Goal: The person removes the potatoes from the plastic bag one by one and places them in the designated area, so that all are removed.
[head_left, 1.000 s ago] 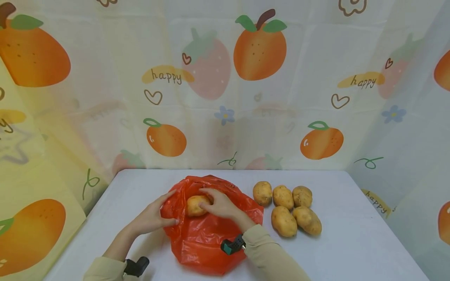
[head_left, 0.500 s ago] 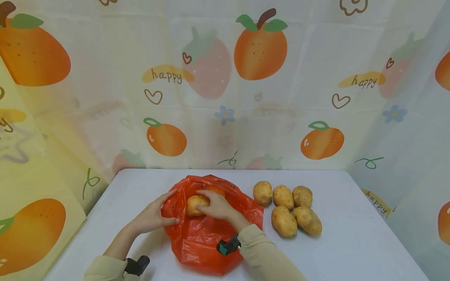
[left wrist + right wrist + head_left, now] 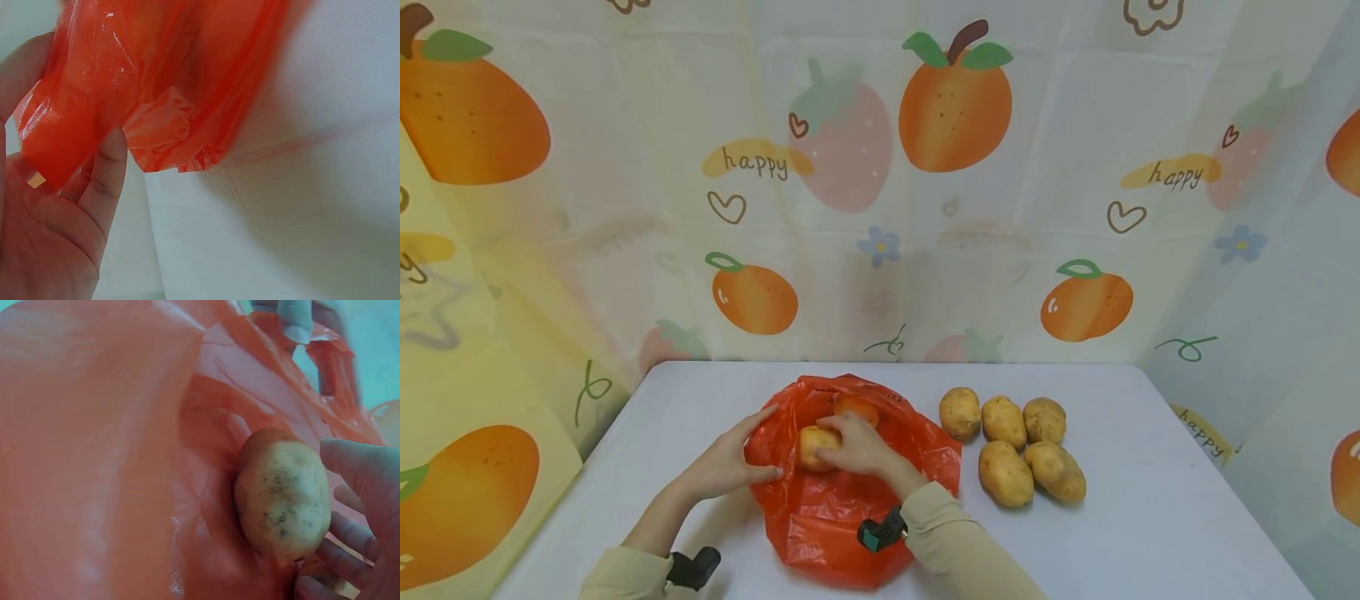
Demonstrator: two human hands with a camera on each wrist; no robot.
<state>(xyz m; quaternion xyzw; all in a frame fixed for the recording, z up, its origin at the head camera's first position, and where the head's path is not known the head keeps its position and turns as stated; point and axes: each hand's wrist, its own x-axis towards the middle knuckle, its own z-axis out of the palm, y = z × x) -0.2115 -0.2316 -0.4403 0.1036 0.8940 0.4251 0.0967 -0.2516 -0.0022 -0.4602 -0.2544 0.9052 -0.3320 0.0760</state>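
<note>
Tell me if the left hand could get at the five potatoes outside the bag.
Probably not easily: the left hand holds the red bag, and that bag and the right hand lie between it and those potatoes.

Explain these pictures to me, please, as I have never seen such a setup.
There is no robot here, just someone working bare-handed. The wide picture comes from a camera worn on the head; the two close ones come from small black cameras on the wrists. On the white table sit a red bag and, beside it, five potatoes. The left hand holds the bag's edge. The right hand is at another potato inside; whether it grips it is unclear.
</note>
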